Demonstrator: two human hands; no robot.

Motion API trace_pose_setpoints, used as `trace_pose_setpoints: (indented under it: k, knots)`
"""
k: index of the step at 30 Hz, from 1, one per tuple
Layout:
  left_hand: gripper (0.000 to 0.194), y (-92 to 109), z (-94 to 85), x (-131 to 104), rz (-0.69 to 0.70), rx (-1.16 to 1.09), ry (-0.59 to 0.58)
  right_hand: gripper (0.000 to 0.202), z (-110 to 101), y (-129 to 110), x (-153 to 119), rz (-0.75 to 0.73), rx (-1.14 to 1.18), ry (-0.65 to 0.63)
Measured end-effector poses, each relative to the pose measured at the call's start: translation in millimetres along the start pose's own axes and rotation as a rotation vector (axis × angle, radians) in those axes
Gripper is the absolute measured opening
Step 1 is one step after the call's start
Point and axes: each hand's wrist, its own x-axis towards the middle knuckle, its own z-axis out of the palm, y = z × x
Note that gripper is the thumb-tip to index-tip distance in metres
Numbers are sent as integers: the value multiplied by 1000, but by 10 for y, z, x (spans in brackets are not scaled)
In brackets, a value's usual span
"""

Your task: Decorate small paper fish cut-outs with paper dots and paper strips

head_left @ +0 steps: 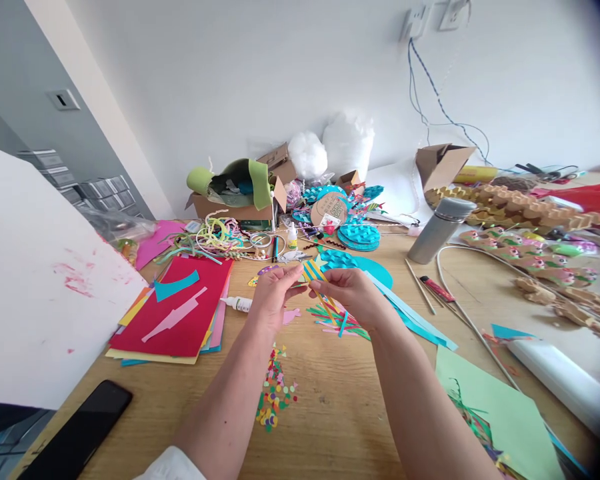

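Observation:
Near the middle of the view, a small piece of yellow and blue striped paper (314, 272) is held up between both hands. My left hand (279, 288) pinches its left side between thumb and fingers. On the right, my right hand (344, 291) is closed on its other edge, and a thin yellow strip hangs below the fingers. Under the hands lie thin coloured paper strips (347, 325) and a pink paper scrap (291, 316). A white glue bottle (239, 304) rests beside my left hand, partly hidden by it.
Red paper (193, 313) tops a stack at left, above a black phone (80, 427). Paper confetti (275, 393) lies between the forearms. A grey flask (437, 233) stands at right near wooden sticks (421, 287). Green paper (495, 407) is at lower right; a craft box (240, 210) sits behind.

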Motion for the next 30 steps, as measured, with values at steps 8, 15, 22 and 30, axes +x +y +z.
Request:
trace_pose_setpoints:
  k: [8,15,22,30]
  knots:
    - [29,-46,-32,27,45,59,49,49,25,-6,12,-34,-9,-25]
    - [40,19,3,-32,-9,108,-78,45,2,26,5,17,-19,-73]
    - [26,-43,-40,-5,4,190,-15,45,24,24,-4,3,-56,-141]
    - [28,22,-61,-25,-48,308,-117,44,-25,26,-20,-11,-166,-144]
